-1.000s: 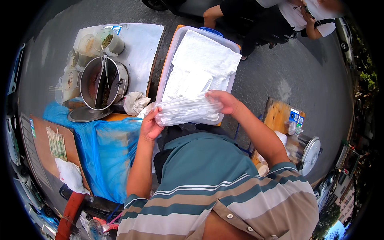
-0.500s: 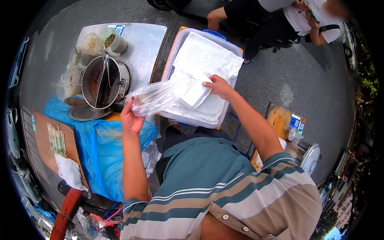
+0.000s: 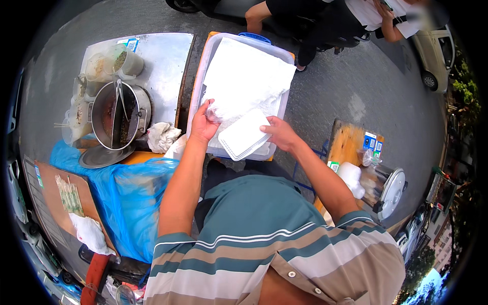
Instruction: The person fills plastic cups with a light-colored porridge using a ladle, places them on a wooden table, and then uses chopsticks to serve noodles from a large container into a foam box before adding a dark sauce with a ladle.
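In my right hand (image 3: 282, 133) is a flat white takeaway box (image 3: 245, 135) with rounded corners, gripped at its right edge and tilted over the near part of a plastic tub (image 3: 197, 104). My left hand (image 3: 204, 123) is closed on a clear plastic bag (image 3: 217, 110), bunched beside the fingers to the left of the box. How far the bag extends is hard to see against the white towel (image 3: 249, 66) that covers the tub. The box and the bag stand apart or barely meet; I cannot tell which.
At left, a divided steel pot (image 3: 144, 113) stands among several plastic tubs (image 3: 127, 62) on a metal-topped table (image 3: 170, 66). Its lid (image 3: 101, 157) lies nearer me, beside blue plastic sheeting (image 3: 132, 188). A wooden board (image 3: 343, 145) is at right. Another person (image 3: 356, 18) is across the tub.
My left hand has moved right and forward, and the stretched bag is now bunched up. The box has come clear of the bag and nearer to me in my right hand.
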The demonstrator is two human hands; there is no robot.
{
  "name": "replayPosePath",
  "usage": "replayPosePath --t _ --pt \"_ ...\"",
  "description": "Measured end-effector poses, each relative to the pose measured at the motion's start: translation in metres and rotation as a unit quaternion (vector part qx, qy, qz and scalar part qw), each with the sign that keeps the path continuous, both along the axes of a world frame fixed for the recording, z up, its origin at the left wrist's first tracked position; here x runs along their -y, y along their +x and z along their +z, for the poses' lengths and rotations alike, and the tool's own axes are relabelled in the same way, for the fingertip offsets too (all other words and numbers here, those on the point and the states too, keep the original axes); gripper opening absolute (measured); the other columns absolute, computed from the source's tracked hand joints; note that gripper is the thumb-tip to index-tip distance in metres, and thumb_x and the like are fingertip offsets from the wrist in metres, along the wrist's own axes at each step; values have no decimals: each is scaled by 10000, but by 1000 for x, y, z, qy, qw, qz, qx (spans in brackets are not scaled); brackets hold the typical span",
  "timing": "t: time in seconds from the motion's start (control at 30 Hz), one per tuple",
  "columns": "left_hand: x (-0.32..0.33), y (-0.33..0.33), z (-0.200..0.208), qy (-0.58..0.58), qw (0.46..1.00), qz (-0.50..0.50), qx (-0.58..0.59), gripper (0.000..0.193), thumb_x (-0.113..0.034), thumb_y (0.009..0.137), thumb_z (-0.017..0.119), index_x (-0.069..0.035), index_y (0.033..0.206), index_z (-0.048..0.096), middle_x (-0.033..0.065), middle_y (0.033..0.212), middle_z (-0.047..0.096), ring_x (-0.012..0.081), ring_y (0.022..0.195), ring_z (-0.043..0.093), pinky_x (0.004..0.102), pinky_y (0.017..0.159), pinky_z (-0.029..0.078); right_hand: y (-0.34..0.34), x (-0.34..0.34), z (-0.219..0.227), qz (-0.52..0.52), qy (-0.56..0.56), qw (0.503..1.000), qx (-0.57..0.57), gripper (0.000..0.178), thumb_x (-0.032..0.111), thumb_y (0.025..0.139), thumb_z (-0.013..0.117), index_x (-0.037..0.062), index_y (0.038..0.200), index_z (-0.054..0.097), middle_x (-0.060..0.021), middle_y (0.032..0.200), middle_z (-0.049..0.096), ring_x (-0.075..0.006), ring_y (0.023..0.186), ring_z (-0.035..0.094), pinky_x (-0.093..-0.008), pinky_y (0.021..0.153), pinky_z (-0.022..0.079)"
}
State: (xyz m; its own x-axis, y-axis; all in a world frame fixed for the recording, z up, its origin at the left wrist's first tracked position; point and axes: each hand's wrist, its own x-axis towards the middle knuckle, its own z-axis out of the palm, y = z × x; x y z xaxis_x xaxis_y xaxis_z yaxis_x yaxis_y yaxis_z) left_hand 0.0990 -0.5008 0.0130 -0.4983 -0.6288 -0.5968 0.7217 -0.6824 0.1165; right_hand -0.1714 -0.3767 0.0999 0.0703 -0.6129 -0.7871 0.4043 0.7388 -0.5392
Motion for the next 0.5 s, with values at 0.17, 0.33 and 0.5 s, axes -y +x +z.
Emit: replayPosePath --t 0.17,0.33,0.5 --pt "-43 2 -21 60 998 -11 32 243 -260 1036 596 -58 1171 617 190 1293 644 384 1233 600 541 1099 470 8 -8 23 -48 -25 997 46 489 107 935 759 5 1343 510 -108 1271 625 -224 1159 646 -420 1001 560" --pt "-60 15 -16 48 996 -14 79 324 -296 1068 529 -64 1287 584 164 1351 631 341 1271 606 530 1107 477 24 18 4 -103 -47 993 25 478 104 951 740 -7 1349 499 -124 1307 604 -230 1178 634 -404 1018 550" --pt "-64 22 -15 -13 984 -30 173 395 -300 1081 509 -58 1390 551 118 1308 652 269 1155 656 433 1002 527 30 38 -28 -80 -51 995 -25 507 149 941 759 -4 1349 500 -132 1313 596 -226 1151 631 -385 976 550"
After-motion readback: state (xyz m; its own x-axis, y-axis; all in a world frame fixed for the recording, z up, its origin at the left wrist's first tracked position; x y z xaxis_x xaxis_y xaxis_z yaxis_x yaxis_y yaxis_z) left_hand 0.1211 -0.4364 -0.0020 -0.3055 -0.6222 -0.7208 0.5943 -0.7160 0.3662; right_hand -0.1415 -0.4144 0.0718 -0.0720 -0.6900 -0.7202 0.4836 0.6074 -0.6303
